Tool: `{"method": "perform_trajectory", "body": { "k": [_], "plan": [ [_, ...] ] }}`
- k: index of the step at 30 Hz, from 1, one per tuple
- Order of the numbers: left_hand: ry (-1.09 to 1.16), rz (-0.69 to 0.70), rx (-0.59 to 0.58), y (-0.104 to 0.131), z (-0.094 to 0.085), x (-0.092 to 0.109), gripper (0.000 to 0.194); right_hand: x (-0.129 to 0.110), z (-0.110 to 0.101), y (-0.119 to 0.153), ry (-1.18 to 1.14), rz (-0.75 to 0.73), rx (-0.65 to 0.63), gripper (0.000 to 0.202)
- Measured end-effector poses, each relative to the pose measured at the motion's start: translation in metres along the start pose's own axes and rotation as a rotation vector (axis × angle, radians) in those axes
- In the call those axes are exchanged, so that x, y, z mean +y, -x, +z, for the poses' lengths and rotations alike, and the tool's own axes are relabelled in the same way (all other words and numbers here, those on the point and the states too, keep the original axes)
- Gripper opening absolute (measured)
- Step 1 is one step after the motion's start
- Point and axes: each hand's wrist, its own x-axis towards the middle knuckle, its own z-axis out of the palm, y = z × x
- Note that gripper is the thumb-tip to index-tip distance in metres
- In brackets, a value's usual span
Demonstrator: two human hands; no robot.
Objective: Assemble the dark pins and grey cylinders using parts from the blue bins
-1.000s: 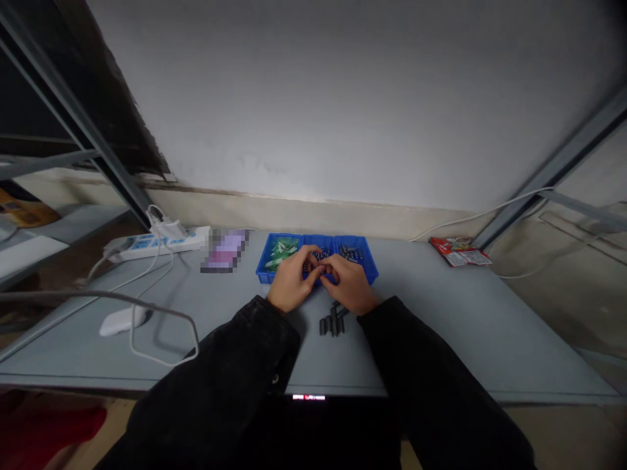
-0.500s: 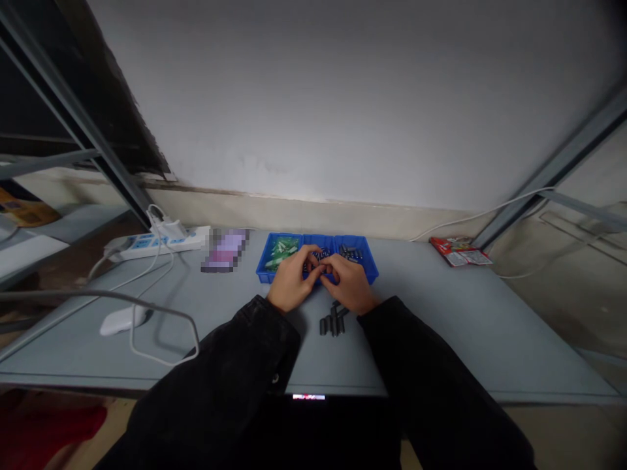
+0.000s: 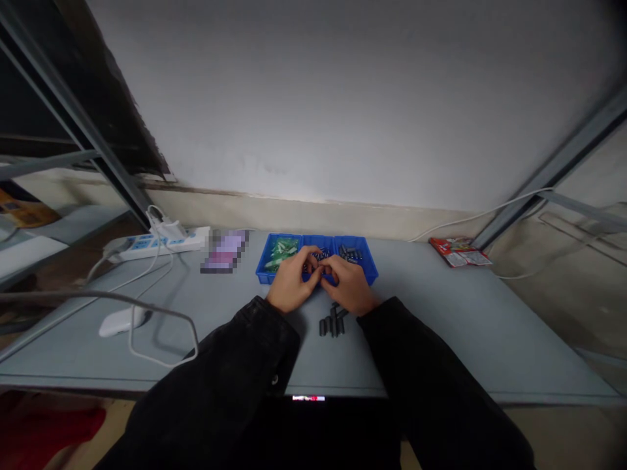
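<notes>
My left hand (image 3: pixel 292 281) and my right hand (image 3: pixel 349 284) meet fingertip to fingertip over the front of the middle blue bin (image 3: pixel 309 240). Both are closed in a pinch; whatever sits between the fingers is too small and hidden to name. Small shiny metal parts (image 3: pixel 322 254) show in that bin behind my fingers. The left blue bin (image 3: pixel 265 277) holds green and pale pieces (image 3: pixel 280 253). Dark cylindrical parts (image 3: pixel 351 253) lie in the right blue bin (image 3: pixel 372 269). Several dark grey cylinders (image 3: pixel 334 323) rest on the table just below my right hand.
On the left are a white power strip (image 3: pixel 147 244) with plugged-in cables, a blurred phone (image 3: pixel 225 251), and a white rounded device (image 3: pixel 122 321) beside a looping cable. A red snack packet (image 3: pixel 460 252) lies at the right by the wall. Metal posts flank the table (image 3: pixel 441 326).
Almost nothing differs. My hands stay together over the bins, with only a very slight shift of the fingers.
</notes>
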Motion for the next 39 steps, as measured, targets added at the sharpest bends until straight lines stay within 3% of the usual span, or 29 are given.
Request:
{"method": "perform_trajectory", "body": {
  "k": [23,32,39],
  "plan": [
    [-0.033,-0.029,0.034,0.0004,0.0018,-0.0002,0.033,-0.0031,-0.0033,-0.0025,0.012,0.019,0.084,0.015],
    [-0.011,-0.009,0.012,0.0004,0.0011,-0.0004,0.032,-0.0022,-0.0027,-0.0016,0.013,0.026,0.066,0.01],
    [-0.048,-0.011,0.014,-0.0005,0.0014,-0.0008,0.034,-0.001,-0.002,-0.0011,0.016,0.024,0.051,0.018]
  ]
}}
